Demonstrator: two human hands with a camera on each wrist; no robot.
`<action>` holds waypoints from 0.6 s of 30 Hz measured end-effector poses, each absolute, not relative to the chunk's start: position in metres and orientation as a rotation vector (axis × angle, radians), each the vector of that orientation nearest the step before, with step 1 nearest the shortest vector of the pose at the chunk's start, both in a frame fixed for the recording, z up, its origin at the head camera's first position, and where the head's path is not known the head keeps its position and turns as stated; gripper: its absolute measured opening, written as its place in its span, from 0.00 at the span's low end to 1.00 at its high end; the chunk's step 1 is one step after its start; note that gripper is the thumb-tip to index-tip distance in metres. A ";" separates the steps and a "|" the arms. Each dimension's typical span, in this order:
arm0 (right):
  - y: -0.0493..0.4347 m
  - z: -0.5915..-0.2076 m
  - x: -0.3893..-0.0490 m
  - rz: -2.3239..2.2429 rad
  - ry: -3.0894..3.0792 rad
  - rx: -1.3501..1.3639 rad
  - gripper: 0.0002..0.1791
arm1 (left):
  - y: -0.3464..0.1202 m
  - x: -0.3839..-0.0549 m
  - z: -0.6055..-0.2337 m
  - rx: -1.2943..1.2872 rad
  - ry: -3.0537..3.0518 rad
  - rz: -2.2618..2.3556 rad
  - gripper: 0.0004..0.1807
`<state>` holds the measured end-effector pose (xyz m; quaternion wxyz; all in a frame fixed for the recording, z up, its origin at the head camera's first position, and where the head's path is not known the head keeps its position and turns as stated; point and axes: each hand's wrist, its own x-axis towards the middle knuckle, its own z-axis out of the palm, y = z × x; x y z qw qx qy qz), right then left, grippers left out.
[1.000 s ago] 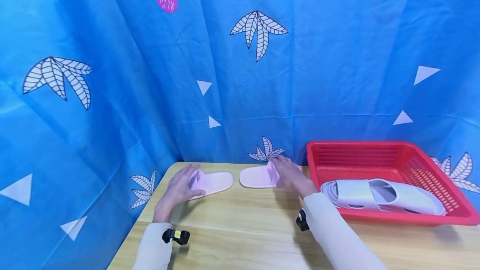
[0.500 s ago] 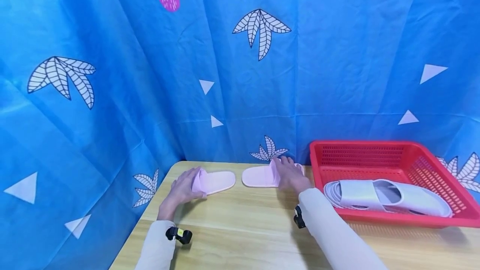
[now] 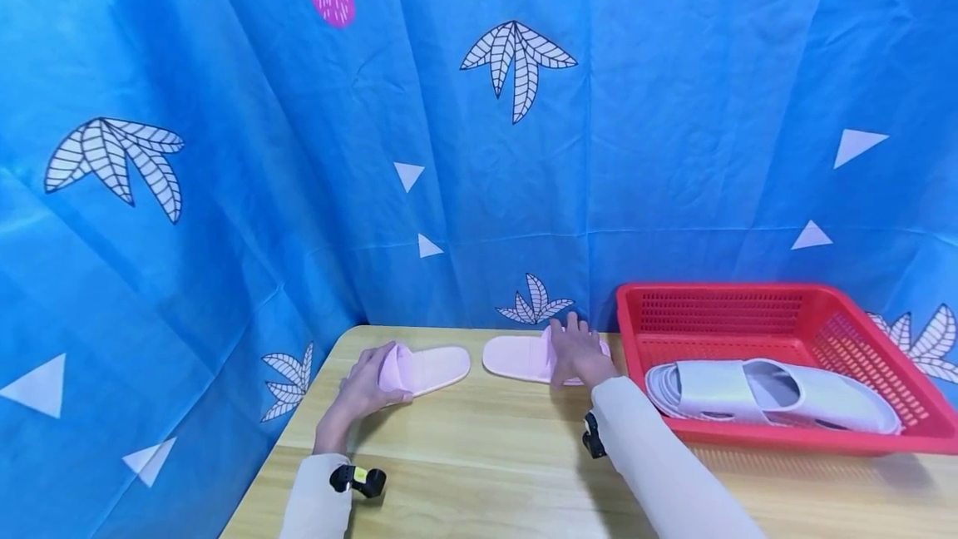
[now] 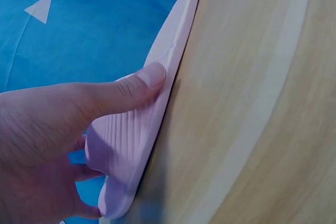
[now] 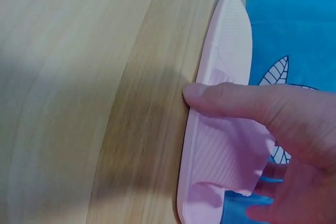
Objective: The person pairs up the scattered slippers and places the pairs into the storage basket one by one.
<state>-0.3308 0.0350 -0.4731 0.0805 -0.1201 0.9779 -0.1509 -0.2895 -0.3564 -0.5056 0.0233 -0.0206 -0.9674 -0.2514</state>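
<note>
Two pale pink slide slippers lie on the wooden table with their heel ends facing each other. My left hand (image 3: 364, 385) grips the left slipper (image 3: 441, 366) across its strap. In the left wrist view the thumb presses the near side of that slipper (image 4: 126, 150), and the other fingers reach round its far side, partly hidden. Over the strap of the right slipper (image 3: 512, 356) my right hand (image 3: 580, 353) spans from edge to edge. Its thumb lies on the near edge of this slipper (image 5: 226, 153) in the right wrist view, with fingertips at the far side.
A red plastic basket (image 3: 786, 437) stands on the right of the table (image 3: 479, 456), holding white slip-on shoes (image 3: 831, 398) and a coiled white cable-like bundle (image 3: 662, 387). A blue patterned curtain (image 3: 674, 148) hangs behind and to the left.
My left hand has gone from spread fingers to a grip on the left slipper. My right hand has settled over the right slipper, which has shifted slightly toward me.
</note>
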 end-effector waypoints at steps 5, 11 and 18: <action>0.036 -0.471 -0.328 -0.503 2.868 -0.331 0.64 | -0.356 -0.287 -0.508 -0.063 -2.965 -0.788 0.60; 0.038 -0.474 -0.325 -0.551 2.853 -0.362 0.66 | -0.355 -0.282 -0.510 -0.038 -2.950 -0.823 0.58; 0.038 -0.471 -0.324 -0.639 2.938 -0.484 0.65 | -0.358 -0.277 -0.510 -0.034 -2.913 -0.808 0.57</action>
